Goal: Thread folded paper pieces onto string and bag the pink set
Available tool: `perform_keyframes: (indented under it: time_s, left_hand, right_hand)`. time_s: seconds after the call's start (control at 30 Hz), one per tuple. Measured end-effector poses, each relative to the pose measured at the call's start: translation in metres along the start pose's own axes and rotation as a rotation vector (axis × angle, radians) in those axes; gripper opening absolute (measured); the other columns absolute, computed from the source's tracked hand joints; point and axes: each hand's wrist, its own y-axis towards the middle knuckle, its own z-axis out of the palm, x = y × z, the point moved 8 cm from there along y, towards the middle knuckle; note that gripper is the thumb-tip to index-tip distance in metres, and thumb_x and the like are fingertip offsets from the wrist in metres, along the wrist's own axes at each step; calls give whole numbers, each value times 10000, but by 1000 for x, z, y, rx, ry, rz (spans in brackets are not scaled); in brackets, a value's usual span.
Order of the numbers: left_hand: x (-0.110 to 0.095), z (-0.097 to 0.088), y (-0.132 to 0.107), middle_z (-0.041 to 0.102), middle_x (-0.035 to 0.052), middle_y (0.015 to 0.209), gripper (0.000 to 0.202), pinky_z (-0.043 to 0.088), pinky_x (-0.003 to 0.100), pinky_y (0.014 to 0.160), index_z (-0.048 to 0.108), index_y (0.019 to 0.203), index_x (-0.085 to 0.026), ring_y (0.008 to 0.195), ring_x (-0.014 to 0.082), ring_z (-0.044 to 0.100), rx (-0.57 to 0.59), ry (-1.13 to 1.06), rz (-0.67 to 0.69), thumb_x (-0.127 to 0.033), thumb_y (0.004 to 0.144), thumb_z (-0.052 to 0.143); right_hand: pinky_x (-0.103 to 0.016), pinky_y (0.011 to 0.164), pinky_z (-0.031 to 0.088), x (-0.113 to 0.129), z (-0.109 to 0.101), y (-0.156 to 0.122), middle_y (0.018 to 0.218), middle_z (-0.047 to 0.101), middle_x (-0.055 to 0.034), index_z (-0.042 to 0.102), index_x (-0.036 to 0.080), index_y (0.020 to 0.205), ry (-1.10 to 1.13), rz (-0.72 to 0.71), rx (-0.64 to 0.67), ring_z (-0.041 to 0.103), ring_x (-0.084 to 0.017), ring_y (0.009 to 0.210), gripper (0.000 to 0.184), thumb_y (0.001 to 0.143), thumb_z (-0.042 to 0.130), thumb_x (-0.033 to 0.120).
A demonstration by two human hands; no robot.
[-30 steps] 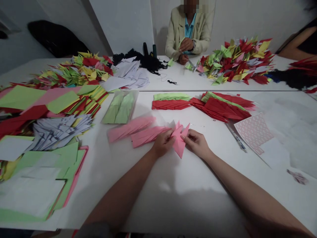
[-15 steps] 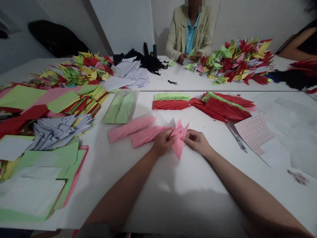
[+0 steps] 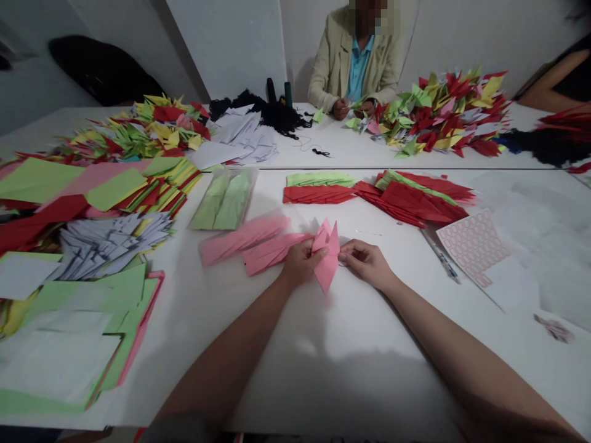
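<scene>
My left hand (image 3: 300, 261) is closed on a folded pink paper crane (image 3: 327, 267), thumb on its near face. The crane's points stick up and one long tip hangs down. Just right of the crane, my right hand (image 3: 364, 261) pinches with thumb and forefinger at its edge. A thin dark line like thread curves under those fingertips; what they grip is too small to tell. Behind my left hand lies a row of folded pink papers (image 3: 272, 251), with another pink row in a clear plastic bag (image 3: 244, 237) beside it.
Red folded papers (image 3: 410, 200) and a green bagged stack (image 3: 224, 200) lie beyond my hands. Coloured sheets (image 3: 92, 307) cover the left side. A pen (image 3: 446, 261) and a patterned sheet (image 3: 473, 246) lie right. A co-worker (image 3: 355, 67) sits opposite, beside a crane heap (image 3: 443, 117).
The pink crane has shifted slightly left and turned in my left hand. My right fingers have come a little away from it. The co-worker's hands have moved slightly.
</scene>
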Motion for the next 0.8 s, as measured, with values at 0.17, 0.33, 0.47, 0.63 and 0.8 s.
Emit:
perform_keyframes:
  time_s: [0.17, 0.33, 0.47, 0.63, 0.8]
  left_hand:
    - [0, -3, 0, 320, -33, 581, 449, 250, 251, 517, 378, 588, -183, 559, 98, 324, -24, -6, -8, -488, 875, 542]
    - [1, -3, 0, 300, -34, 579, 475, 236, 255, 523, 353, 585, -188, 559, 98, 305, -32, -6, -18, -526, 864, 536]
    - [-3, 0, -2, 303, -35, 592, 450, 242, 257, 548, 361, 605, -187, 575, 102, 314, -3, 5, 2, -502, 895, 499]
    - [-9, 5, -5, 259, -38, 563, 472, 209, 274, 539, 288, 575, -196, 547, 102, 277, 51, 75, 36, -457, 919, 477]
    - [-12, 3, -6, 314, -26, 517, 503, 253, 287, 528, 327, 539, -206, 520, 116, 301, 20, 56, 83, -478, 951, 424]
  right_hand:
    - [-297, 632, 443, -2, 0, 0, 743, 641, -28, 669, 183, 833, -17, 13, -2, 552, -146, 663, 231, 829, 687, 413]
    - [-300, 666, 460, -4, 0, 0, 769, 637, -28, 643, 186, 839, 23, 3, 21, 563, -151, 691, 232, 842, 666, 417]
    - [-311, 704, 475, -1, -3, 0, 802, 641, -23, 626, 205, 835, 148, -31, 7, 580, -159, 725, 215, 849, 659, 416]
    - [-336, 755, 477, 3, -6, 0, 788, 660, -23, 611, 220, 843, 242, -93, -35, 604, -169, 742, 204, 881, 634, 419]
    - [-273, 518, 353, 0, -5, -3, 535, 479, 59, 534, 241, 861, 237, -66, -53, 416, -124, 484, 256, 908, 581, 489]
